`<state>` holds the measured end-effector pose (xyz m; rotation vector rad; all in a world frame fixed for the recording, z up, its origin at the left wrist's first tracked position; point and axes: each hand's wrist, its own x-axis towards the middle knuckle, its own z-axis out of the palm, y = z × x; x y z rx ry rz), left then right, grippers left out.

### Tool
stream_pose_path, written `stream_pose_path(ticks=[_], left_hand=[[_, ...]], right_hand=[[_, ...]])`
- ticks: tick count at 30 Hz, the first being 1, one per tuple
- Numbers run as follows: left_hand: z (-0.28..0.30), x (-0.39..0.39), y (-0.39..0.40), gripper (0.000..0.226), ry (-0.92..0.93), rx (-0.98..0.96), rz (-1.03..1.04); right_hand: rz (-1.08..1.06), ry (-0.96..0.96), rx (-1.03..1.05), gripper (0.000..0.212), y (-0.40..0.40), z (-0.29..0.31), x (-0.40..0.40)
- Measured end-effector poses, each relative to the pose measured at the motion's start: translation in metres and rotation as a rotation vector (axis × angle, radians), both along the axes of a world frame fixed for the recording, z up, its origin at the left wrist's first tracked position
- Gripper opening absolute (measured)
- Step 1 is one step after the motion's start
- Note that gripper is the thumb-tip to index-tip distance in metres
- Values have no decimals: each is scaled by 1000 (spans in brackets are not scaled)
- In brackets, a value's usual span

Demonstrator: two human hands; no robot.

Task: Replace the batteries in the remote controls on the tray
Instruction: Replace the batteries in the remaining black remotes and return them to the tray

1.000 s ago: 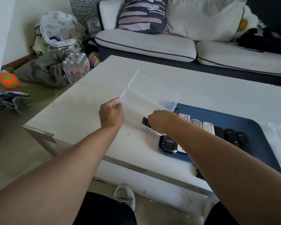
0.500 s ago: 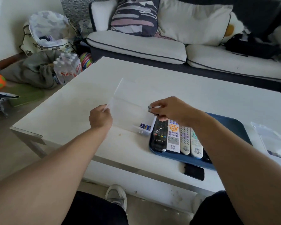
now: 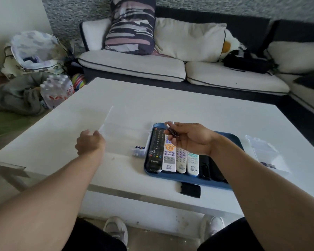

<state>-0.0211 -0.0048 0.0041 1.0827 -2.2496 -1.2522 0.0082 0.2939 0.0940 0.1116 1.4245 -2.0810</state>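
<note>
1. Nearest me are my knees in dark trousers and my two pale shoes (image 3: 116, 230) on the floor under the edge of the white table (image 3: 170, 105).
2. A small black cover (image 3: 190, 191) lies flat on the table, just in front of the blue tray (image 3: 230, 140) and apart from it.
3. On the tray the remote controls lie side by side, lengthwise away from me: a black remote (image 3: 155, 151) at the left end, then a white remote with orange buttons (image 3: 169, 156), two more pale ones (image 3: 187, 162), and dark ones further right, mostly hidden by my forearm.
4. My right hand (image 3: 190, 140) hovers above the tray, thumb and fingers pinching a dark battery (image 3: 171, 130) with a silvery end; it may be more than one, I cannot tell.
5. My left hand (image 3: 90, 142) holds the near left corner of the clear plastic box (image 3: 123, 134), fingers curled on its rim. The box sits on the table touching the tray's left side, lid (image 3: 108, 115) standing open, with a few batteries (image 3: 140, 148) in its near right corner.
6. To the right, well apart from the tray, a clear plastic bag (image 3: 266, 153) lies flat on the table.
7. Beyond the table stands the sofa (image 3: 134, 66) with a striped cushion (image 3: 130, 24).
8. On the floor to the far left sit a pack of water bottles (image 3: 56, 91) and a patterned bag (image 3: 34, 51).
</note>
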Motion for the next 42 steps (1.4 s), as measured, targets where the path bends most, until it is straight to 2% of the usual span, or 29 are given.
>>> stream_pose_path(ticks=[2, 5, 8, 10, 14, 16, 18, 21, 23, 26, 30, 32, 37, 42], left_hand=[[12, 1, 10, 41, 63, -34, 79], [25, 1, 34, 40, 276, -95, 64], [36, 1, 67, 36, 455, -143, -50], [43, 1, 93, 32, 472, -160, -186], [43, 3, 144, 28, 335, -262, -556], [39, 7, 169, 37, 292, -340, -729], [37, 11, 190, 56, 254, -402, -877], [34, 14, 215, 78, 117, -473, -1109], [30, 13, 224, 79, -9, -536, -1225], [23, 10, 232, 83, -129, -630, -1326], [15, 8, 238, 110, -284, -683, -1419], [11, 7, 239, 116, -323, -727, -1423], [1, 7, 233, 119, -313, -746, -1419], [-2, 7, 232, 119, -308, -760, -1408]], right_hand=[[37, 10, 20, 19, 7, 4, 7], [86, 18, 110, 12, 18, 10, 16], [-22, -23, 202, 21, 38, 9, 21], [-166, -11, 330, 27, 55, 4, 22], [-383, 169, 907, 35, 92, -18, 21], [-409, 134, 1027, 45, 108, -28, 20], [-366, 114, 1117, 52, 117, -36, 20], [-243, 258, 1227, 39, 125, -46, 13], [-148, 397, 1337, 28, 126, -54, 6], [-39, 467, 1473, 28, 123, -64, -9], [178, 536, 1723, 22, 113, -68, -25], [229, 539, 1785, 28, 110, -69, -32], [299, 478, 1798, 34, 107, -75, -39], [243, 462, 1743, 35, 105, -73, -38]])
